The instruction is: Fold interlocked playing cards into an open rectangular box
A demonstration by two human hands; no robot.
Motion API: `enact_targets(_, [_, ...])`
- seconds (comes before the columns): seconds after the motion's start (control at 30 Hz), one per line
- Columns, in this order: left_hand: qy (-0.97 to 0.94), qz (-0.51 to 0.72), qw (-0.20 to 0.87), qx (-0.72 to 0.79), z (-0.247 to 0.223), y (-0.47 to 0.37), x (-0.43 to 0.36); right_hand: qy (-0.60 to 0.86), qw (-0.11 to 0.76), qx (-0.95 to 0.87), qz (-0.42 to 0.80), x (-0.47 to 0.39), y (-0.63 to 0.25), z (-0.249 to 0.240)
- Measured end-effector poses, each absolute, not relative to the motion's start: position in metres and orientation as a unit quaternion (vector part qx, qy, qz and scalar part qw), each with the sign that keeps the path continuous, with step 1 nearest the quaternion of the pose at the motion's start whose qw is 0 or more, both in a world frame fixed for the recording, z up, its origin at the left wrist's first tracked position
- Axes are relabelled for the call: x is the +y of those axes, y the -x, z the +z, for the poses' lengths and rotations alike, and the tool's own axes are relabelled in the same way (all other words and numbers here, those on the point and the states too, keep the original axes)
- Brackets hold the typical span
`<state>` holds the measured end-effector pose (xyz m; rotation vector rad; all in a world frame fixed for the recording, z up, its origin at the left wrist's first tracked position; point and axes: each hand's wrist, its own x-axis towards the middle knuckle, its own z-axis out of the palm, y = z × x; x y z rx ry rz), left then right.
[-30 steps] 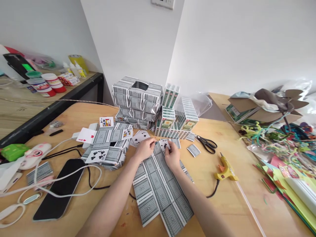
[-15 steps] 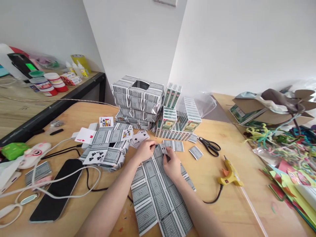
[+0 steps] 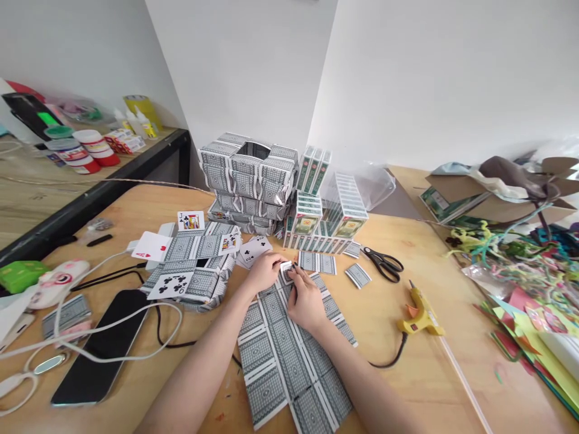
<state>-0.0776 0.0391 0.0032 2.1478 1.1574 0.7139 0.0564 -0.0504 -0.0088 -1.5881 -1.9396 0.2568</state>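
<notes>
A small piece of playing card [image 3: 286,269], its patterned back showing, is held between my two hands at the top end of a panel of joined cards [image 3: 283,337]. My left hand [image 3: 266,272] pinches the card's left side with bent fingers. From the right, my right hand [image 3: 307,299] has its fingertips closed on the other side. The panel lies flat beneath both wrists, its grey backs facing up and white strips running along it. Just beyond my hands lies a joined pair of cards [image 3: 317,262]. Face-up clubs [image 3: 254,249] rest left of them.
Behind stands a box built of cards [image 3: 248,175] beside stacked card packs [image 3: 346,205]. Black scissors [image 3: 384,264] and a yellow glue gun [image 3: 420,313] lie right. On the left are another card structure [image 3: 205,283], a phone [image 3: 102,349] and white cable [image 3: 136,360].
My right hand has moved left and slightly up with the small card, toward my left hand. The card has turned from its face to its back, and both hands now meet at it.
</notes>
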Motion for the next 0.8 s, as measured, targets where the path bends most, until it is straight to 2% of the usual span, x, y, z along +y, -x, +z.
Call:
enact_targets(0.2, [-0.798,0.257,0.318,0.442,0.009,0.077,0.038,0.594,0.297,-0.740,0.106,-0.051,-0.055,-0.007])
enact_targets(0.4, [-0.806,0.247,0.276,0.462,0.010,0.067,0.038,0.612,0.418,-0.647,0.179,-0.048,-0.061,-0.005])
enact_targets(0.5, [-0.807,0.256,0.299,0.441,0.010,0.067,0.039,0.639,0.454,-0.596,0.173,-0.042,-0.064,-0.003])
enact_targets(0.67, [-0.784,0.282,0.357,0.422,0.013,0.073,0.039,0.686,0.385,-0.604,0.123,-0.032,-0.071,-0.001])
enact_targets(0.8, [-0.769,0.302,0.380,0.417,0.012,0.075,0.039,0.695,0.311,-0.615,0.206,-0.029,-0.075,0.004])
